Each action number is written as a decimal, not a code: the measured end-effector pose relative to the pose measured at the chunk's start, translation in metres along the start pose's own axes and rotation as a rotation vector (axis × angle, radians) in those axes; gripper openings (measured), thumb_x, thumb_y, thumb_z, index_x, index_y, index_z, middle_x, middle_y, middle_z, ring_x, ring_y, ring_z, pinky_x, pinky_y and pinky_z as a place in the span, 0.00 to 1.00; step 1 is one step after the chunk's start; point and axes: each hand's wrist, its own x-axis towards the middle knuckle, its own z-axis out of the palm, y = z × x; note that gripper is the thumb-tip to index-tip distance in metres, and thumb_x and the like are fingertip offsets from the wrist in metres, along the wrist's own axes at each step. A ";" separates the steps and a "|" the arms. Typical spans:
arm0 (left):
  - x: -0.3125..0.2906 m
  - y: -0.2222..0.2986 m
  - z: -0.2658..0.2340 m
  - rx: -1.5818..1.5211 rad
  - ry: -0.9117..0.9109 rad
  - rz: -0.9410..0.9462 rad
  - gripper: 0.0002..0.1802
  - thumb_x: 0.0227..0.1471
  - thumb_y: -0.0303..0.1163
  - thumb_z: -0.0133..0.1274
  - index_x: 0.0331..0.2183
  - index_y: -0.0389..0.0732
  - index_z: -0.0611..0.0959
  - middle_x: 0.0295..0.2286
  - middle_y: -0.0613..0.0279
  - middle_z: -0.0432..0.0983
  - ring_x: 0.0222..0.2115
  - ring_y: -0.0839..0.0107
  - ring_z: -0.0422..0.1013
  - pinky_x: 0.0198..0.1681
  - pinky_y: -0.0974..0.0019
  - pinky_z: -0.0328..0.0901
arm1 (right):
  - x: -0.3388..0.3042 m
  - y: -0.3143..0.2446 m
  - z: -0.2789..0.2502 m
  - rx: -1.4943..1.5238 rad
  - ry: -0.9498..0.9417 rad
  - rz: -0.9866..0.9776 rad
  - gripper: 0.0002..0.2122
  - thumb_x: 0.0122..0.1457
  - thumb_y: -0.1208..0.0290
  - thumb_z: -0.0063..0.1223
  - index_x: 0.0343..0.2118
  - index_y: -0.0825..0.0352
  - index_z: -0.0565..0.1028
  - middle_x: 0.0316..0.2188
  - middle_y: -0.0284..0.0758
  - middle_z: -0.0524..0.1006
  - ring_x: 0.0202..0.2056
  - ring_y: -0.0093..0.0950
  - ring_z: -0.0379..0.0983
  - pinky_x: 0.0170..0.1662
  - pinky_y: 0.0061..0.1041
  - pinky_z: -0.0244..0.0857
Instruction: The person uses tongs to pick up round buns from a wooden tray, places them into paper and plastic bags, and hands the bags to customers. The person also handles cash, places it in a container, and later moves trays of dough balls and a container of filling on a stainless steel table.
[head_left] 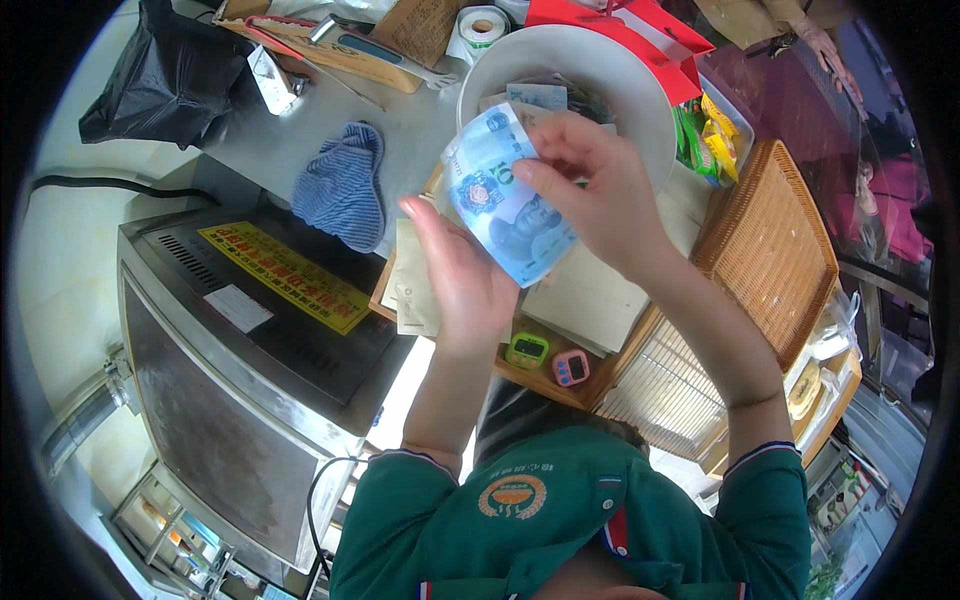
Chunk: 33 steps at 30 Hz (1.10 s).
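A blue banknote [508, 196] is spread out in front of me, tilted, over the near rim of a large white bowl [560, 45]. My right hand [590, 185] pinches its right edge between thumb and fingers. Behind the note's lower left side is my left hand [460, 265], thumb stretched out and palm toward the note; its other fingers are hidden by the note. More paper notes [540, 97] lie inside the bowl. Beneath my hands, pale paper bags [590, 305] and a beige packet [412, 280] lie in a wooden tray.
Green and pink timers [527, 350] sit at the tray's near edge. A wicker basket [770, 250] stands at right, beside colourful packets [710, 140]. To the left are a blue striped cap [345, 187], a metal oven [250, 300] and a black plastic bag [165, 80]. Another person's hand [825, 55] shows far right.
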 end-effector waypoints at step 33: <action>-0.009 -0.097 0.066 0.294 0.034 -0.123 0.10 0.54 0.24 0.56 0.40 0.34 0.80 0.36 0.64 0.78 0.36 0.78 0.73 0.42 0.72 0.67 | -0.140 0.009 -0.122 0.154 0.092 0.104 0.07 0.60 0.78 0.53 0.40 0.72 0.76 0.34 0.32 0.78 0.34 0.16 0.72 0.41 0.20 0.68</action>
